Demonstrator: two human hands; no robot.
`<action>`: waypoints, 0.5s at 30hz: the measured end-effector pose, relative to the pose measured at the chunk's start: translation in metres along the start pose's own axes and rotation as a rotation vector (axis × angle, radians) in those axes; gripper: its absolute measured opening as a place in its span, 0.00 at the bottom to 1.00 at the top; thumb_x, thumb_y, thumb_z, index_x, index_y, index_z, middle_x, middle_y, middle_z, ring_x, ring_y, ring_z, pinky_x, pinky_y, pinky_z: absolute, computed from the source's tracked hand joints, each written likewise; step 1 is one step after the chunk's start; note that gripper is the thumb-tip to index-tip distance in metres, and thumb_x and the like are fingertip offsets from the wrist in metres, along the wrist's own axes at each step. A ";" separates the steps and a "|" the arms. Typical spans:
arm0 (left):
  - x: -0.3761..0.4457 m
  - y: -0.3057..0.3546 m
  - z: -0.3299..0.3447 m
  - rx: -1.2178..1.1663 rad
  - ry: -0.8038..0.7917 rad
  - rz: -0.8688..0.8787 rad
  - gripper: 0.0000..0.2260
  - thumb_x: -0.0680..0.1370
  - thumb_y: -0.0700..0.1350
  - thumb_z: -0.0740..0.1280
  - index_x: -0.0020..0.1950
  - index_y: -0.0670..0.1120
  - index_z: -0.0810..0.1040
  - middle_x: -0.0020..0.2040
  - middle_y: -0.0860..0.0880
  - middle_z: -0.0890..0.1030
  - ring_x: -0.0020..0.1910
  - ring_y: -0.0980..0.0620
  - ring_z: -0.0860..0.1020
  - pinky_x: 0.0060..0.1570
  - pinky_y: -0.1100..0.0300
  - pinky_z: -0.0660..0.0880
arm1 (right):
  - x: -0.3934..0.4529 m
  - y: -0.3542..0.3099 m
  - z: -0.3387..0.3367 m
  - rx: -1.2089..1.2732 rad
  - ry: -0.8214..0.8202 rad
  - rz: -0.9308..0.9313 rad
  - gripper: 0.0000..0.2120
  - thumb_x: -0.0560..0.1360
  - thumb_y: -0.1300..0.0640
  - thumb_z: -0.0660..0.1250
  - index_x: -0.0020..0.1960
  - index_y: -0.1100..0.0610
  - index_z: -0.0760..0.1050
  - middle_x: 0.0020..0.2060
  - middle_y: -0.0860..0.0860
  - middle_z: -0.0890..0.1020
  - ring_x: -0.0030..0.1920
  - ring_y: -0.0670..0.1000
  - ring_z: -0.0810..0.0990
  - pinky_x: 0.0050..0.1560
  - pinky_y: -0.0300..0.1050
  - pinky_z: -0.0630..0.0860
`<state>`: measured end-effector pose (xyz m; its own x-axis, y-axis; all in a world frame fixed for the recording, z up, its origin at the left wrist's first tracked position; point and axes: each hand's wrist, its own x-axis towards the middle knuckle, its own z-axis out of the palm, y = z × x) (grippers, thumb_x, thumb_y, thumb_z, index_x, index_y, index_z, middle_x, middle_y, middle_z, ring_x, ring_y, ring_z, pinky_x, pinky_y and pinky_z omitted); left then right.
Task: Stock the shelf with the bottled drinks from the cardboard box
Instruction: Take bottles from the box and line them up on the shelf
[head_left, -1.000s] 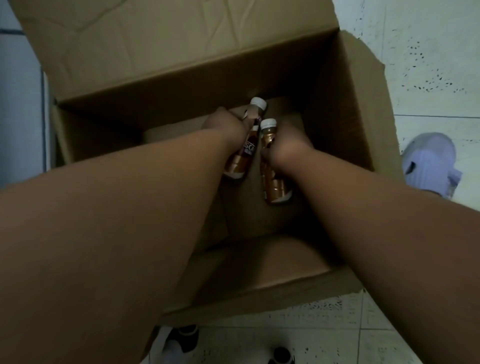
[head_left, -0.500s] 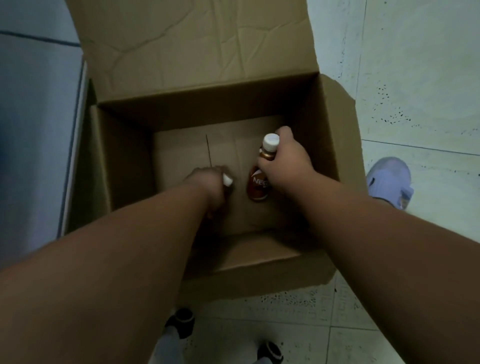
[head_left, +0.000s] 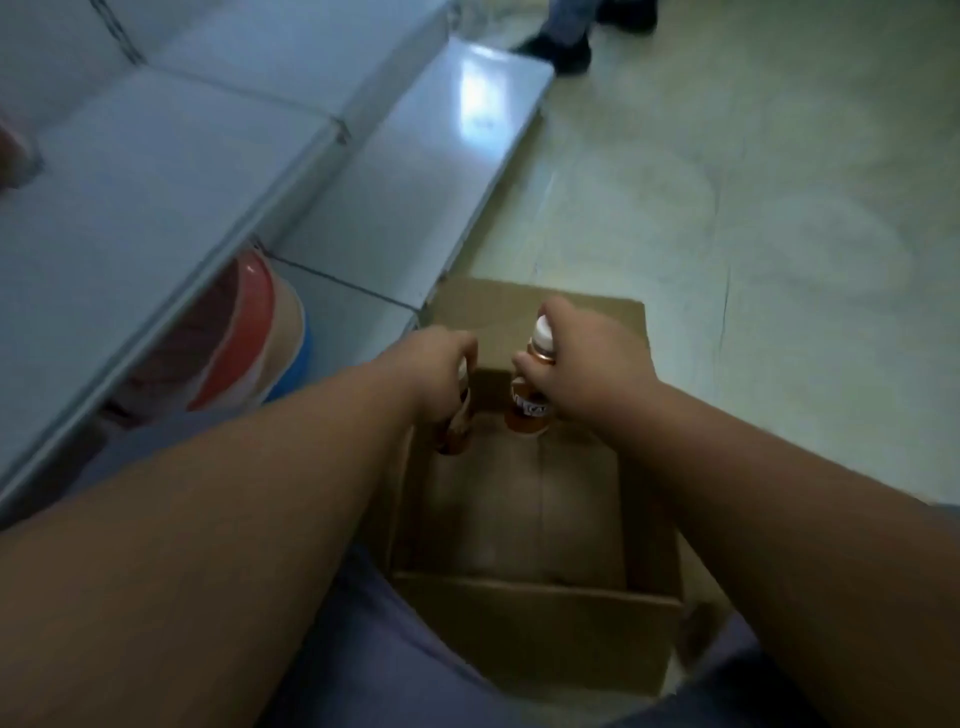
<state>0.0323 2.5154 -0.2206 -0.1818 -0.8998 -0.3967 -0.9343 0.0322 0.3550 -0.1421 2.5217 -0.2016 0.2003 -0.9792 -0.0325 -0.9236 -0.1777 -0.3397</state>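
I am watching the right hand (head_left: 587, 369) curling its fingers (head_left: 524, 361) round the neck of a small amber plastic drink bottle with a white cap (head_left: 535, 387), pinching it just under the cap and holding it upright above the far end of the open brown cardboard box (head_left: 540, 597). The left hand (head_left: 439, 374) is wrapping round the top of a second amber bottle (head_left: 457, 423) (its cap is mostly hidden by the knuckles, and I cannot tell how each finger lies), with the bottle body hanging below the hand over the box's left wall. The two bottles are sitting near each other, not touching. Both bare forearms are reaching out over the box. Left of the box, the pale grey metal shelf (head_left: 405, 171) is running along the floor, with a red-rimmed round tub (head_left: 244, 332) tucked under an upper board. A dark shoe (head_left: 558, 49) is standing on the pale tiled floor (head_left: 753, 208) at the top.
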 end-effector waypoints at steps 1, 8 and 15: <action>-0.010 -0.005 -0.024 0.009 0.039 0.016 0.14 0.71 0.38 0.70 0.49 0.54 0.73 0.49 0.49 0.75 0.46 0.47 0.76 0.41 0.53 0.77 | 0.005 -0.016 -0.018 -0.013 0.036 -0.034 0.17 0.73 0.42 0.66 0.51 0.54 0.69 0.42 0.51 0.79 0.45 0.58 0.78 0.38 0.47 0.71; -0.072 -0.055 -0.184 0.085 0.325 0.075 0.15 0.69 0.37 0.67 0.45 0.58 0.75 0.49 0.51 0.77 0.46 0.49 0.76 0.44 0.53 0.77 | 0.064 -0.130 -0.113 0.092 0.148 -0.184 0.17 0.71 0.43 0.71 0.49 0.52 0.70 0.42 0.51 0.79 0.42 0.55 0.78 0.39 0.47 0.74; -0.094 -0.114 -0.291 0.200 0.481 0.030 0.16 0.71 0.37 0.68 0.50 0.58 0.75 0.54 0.52 0.73 0.51 0.50 0.73 0.46 0.56 0.74 | 0.131 -0.219 -0.153 0.210 0.144 -0.254 0.18 0.67 0.45 0.76 0.48 0.51 0.72 0.41 0.52 0.80 0.39 0.55 0.82 0.39 0.55 0.83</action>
<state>0.2449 2.4693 0.0226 -0.0919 -0.9938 0.0620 -0.9797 0.1014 0.1729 0.0367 2.4169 0.0127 0.3530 -0.9128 0.2055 -0.7597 -0.4079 -0.5064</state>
